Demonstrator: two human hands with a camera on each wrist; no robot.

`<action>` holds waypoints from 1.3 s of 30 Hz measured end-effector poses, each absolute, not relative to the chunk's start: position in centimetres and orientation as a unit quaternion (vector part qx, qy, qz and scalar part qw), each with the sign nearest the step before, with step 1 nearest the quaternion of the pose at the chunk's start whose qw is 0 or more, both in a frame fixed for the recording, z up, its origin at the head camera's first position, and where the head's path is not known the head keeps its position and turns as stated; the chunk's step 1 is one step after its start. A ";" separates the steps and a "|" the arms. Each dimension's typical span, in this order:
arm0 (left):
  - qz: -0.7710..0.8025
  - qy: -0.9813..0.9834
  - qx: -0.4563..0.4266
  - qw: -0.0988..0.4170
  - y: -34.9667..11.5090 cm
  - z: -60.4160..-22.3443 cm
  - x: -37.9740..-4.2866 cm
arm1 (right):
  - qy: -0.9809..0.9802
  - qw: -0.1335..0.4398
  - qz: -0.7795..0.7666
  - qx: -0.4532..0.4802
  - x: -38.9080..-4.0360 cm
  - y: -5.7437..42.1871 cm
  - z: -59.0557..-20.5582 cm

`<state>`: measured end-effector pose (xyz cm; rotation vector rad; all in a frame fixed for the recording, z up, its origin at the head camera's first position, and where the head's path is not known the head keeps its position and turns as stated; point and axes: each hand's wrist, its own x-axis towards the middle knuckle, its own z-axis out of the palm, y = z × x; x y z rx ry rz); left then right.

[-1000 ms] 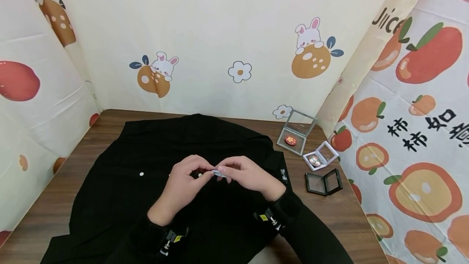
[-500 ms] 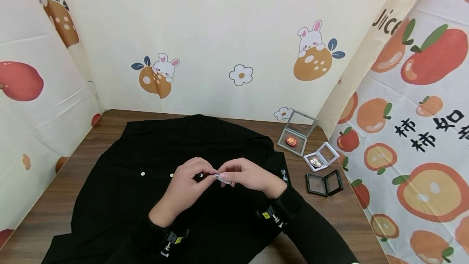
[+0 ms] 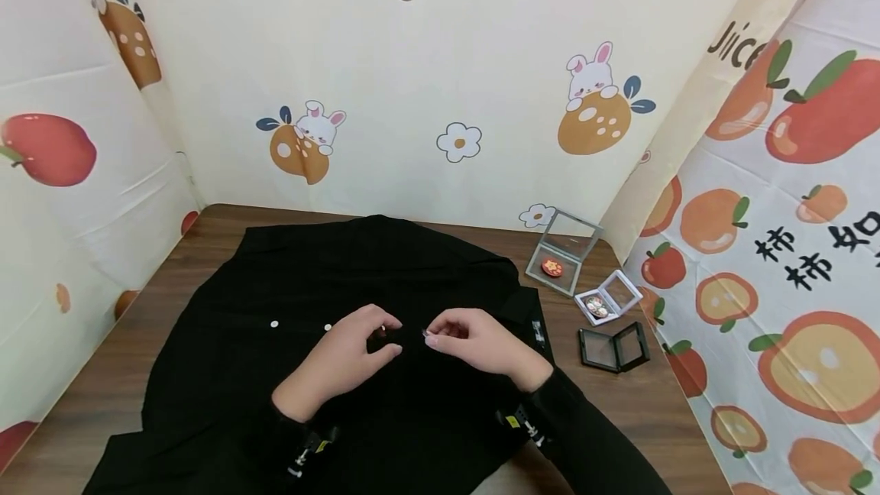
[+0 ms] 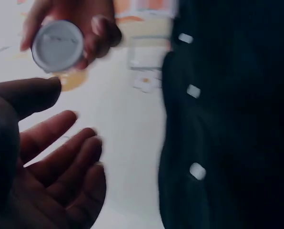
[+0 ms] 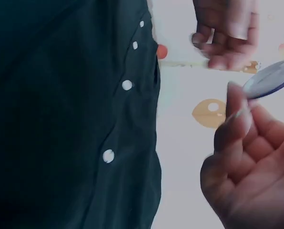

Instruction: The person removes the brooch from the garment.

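Note:
A black buttoned garment (image 3: 385,273) lies spread over the table, its row of white buttons (image 4: 197,171) running under the hands. Thumb and fingers of my right hand (image 3: 484,346) pinch a round pin badge (image 4: 58,46); its silvery back faces the left wrist camera, a thin line crossing it. In the right wrist view the badge is seen nearly edge-on, with a dark blue rim. To its left is my left hand (image 3: 344,361), apart from the badge, thumb and fingers spread and holding nothing. Both hands are over the middle of the garment.
At the table's right stand several opened display cases: a grey one (image 3: 533,257) with a red badge (image 3: 552,267) in it, a white one (image 3: 622,290) holding a round ornament, and a black one (image 3: 598,350). Printed cloth (image 3: 385,59) encloses the table (image 3: 660,434) behind and at the sides.
Earlier both hands met at the badge, their fingertips on it. Now my left hand has let go and drawn away to the left, and the badge stays in my right hand.

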<state>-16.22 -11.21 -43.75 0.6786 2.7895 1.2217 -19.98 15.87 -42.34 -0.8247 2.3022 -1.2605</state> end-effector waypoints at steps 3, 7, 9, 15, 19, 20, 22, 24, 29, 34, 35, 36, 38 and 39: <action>0.318 0.922 0.216 0.050 -12.0 -44.6 -16.6 | 0.853 0.163 -0.417 -0.267 -19.2 16.7 -43.2; 0.244 0.946 0.202 0.069 -13.7 -45.3 -16.8 | 0.885 0.120 -0.380 -0.240 -18.5 17.6 -44.0; 0.221 0.954 0.187 0.081 -14.7 -45.6 -16.8 | 0.896 0.101 -0.371 -0.223 -18.1 18.1 -44.3; 0.193 0.964 0.133 0.123 -17.1 -46.3 -16.5 | 0.914 0.065 -0.368 -0.156 -17.4 20.9 -44.4; 0.196 0.962 0.117 0.149 -17.8 -46.7 -16.2 | 0.931 0.044 -0.347 -0.108 -17.1 23.7 -44.6; 0.197 0.961 0.112 0.157 -17.9 -46.8 -16.2 | 0.935 0.039 -0.338 -0.098 -17.0 24.5 -44.8; 0.198 0.960 0.099 0.169 -18.0 -47.1 -16.0 | 0.944 0.029 -0.316 -0.085 -16.9 26.0 -44.9; 0.196 0.961 0.089 0.175 -18.1 -47.2 -15.9 | 0.953 0.023 -0.294 -0.076 -16.8 27.4 -45.0; 0.195 0.961 0.087 0.175 -18.1 -47.2 -15.9 | 0.973 0.014 -0.223 -0.059 -16.9 30.5 -44.8; 0.200 0.960 0.081 0.181 -18.1 -46.8 -15.8 | 0.987 -0.001 -0.143 -0.073 -17.5 32.3 -44.3; 0.200 0.959 0.080 0.182 -18.1 -46.8 -15.8 | 0.989 -0.005 -0.125 -0.078 -17.6 32.6 -44.2; 0.201 0.959 0.079 0.183 -18.1 -46.8 -15.8 | 0.991 -0.010 -0.106 -0.081 -17.8 32.9 -44.1; 0.201 0.959 0.076 0.186 -18.1 -46.8 -15.8 | 0.994 -0.019 -0.064 -0.089 -18.1 33.6 -43.9; 0.201 0.959 0.076 0.187 -18.1 -46.8 -15.9 | 0.995 -0.023 -0.045 -0.092 -18.3 33.9 -43.8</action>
